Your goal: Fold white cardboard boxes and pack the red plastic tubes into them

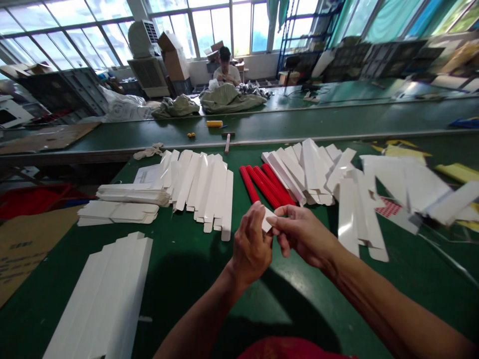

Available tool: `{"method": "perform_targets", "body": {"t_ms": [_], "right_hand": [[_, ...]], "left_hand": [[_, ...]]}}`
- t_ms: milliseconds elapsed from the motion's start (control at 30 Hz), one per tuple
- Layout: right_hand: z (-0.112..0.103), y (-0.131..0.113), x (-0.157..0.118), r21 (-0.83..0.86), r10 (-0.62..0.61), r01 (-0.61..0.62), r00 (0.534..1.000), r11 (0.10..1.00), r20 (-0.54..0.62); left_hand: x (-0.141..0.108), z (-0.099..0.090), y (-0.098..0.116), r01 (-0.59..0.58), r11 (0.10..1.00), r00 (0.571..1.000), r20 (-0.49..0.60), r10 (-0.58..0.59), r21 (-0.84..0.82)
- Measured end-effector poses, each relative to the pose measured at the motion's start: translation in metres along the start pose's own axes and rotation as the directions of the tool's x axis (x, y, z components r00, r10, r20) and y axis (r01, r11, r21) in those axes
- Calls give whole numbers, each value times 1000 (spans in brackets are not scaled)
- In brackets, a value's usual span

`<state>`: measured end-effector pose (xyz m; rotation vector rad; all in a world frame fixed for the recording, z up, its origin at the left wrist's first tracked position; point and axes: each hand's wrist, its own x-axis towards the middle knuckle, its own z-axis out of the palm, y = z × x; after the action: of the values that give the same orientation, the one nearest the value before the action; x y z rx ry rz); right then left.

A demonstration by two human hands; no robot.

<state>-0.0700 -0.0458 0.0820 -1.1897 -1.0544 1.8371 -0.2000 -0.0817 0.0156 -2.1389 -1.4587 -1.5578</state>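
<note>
My left hand [252, 244] is wrapped round a slim white cardboard box [267, 220], whose end points toward me. At that end, the thumb and fingers of my right hand [299, 229] pinch the white card. Most of the box is hidden behind my hands. Just beyond them lie several glossy red tubes [266, 187], side by side. A spread of flat white boxes [204, 187] lies to the left of the tubes, and a heap of white boxes [310, 167] sits to their right.
Formed white boxes [105, 294] stand in a row at the near left. Bundled flat cartons [119, 212] lie behind them. White and yellow scraps [415, 184] cover the right side. Farther back are a small hammer-like tool [227, 142], a yellow roll [214, 123] and a seated person [227, 72].
</note>
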Motion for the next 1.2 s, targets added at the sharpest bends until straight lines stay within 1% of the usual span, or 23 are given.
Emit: {"method": "perform_targets", "body": {"t_ms": [67,133,233,300,367,433,500,533,600,633,667,700,733,767,800,833,867,900,1000,1067,1100,1167,1200], "right_hand": [[-2,-1,2,31,69,-72,995,997,75],[-4,2,3,28,60,-63,993,998,103],[-7,19,6,-54,-55,59,995,997,88],[-9,40,13,-156,-168,173,985,973,43],[-10,67,23,-292,-304,284,952,913,-26],[-9,93,33,-461,-424,355,904,813,-51],[-7,115,40,-605,-506,395,863,691,-14],[-7,123,41,-648,-534,418,845,637,20],[-10,132,43,-678,-546,492,823,546,157],[-14,134,45,-683,-508,518,826,516,243],[-19,135,47,-702,-448,515,841,492,303],[-25,135,52,-737,-387,487,863,468,325],[-31,136,59,-785,-339,430,893,447,296],[-38,137,69,-834,-319,344,923,432,215],[-45,139,81,-874,-323,244,940,421,107],[-50,141,96,-898,-337,149,942,414,1],[-54,144,112,-910,-348,69,934,408,-85],[-57,147,129,-917,-352,-4,923,399,-157],[-57,153,177,-922,-364,-147,887,359,-284],[-53,155,200,-929,-379,-181,875,323,-302],[-51,156,208,-935,-385,-188,873,302,-300],[-47,158,221,-945,-396,-193,872,263,-288],[-44,159,225,-949,-402,-194,871,247,-283]], "left_hand": [[0,-4,-2,-1,1000,1000,27,1,-5],[5,-13,-5,12,999,993,121,-8,-30],[14,-29,-8,61,986,960,281,-16,-153],[15,-39,-9,95,962,943,334,-4,-256],[10,-41,-9,134,940,934,358,-14,-313],[0,-31,-9,167,933,954,293,-71,-318],[-9,-13,-7,248,932,967,127,-221,-265],[-12,-4,-6,315,920,948,21,-319,-232],[-10,8,-8,451,875,862,-170,-478,-175],[-7,8,-11,492,857,826,-232,-515,-151],[-2,5,-18,513,849,805,-270,-528,-128],[2,-2,-28,521,847,800,-288,-526,-99],[5,-11,-41,539,840,801,-270,-533,-60],[6,-23,-58,581,814,789,-244,-564,-5],[4,-35,-78,638,766,761,-212,-613,73],[-1,-46,-99,706,686,708,-159,-688,175],[-8,-58,-121,759,571,626,-109,-772,312],[-18,-68,-143,758,460,539,-47,-841,463],[-51,-93,-200,712,347,448,-15,-894,610],[-70,-105,-222,665,318,428,3,-904,676],[-78,-110,-228,635,309,433,5,-901,709],[-87,-112,-230,576,307,473,-3,-881,758],[-90,-110,-228,536,330,515,9,-857,777]]}}
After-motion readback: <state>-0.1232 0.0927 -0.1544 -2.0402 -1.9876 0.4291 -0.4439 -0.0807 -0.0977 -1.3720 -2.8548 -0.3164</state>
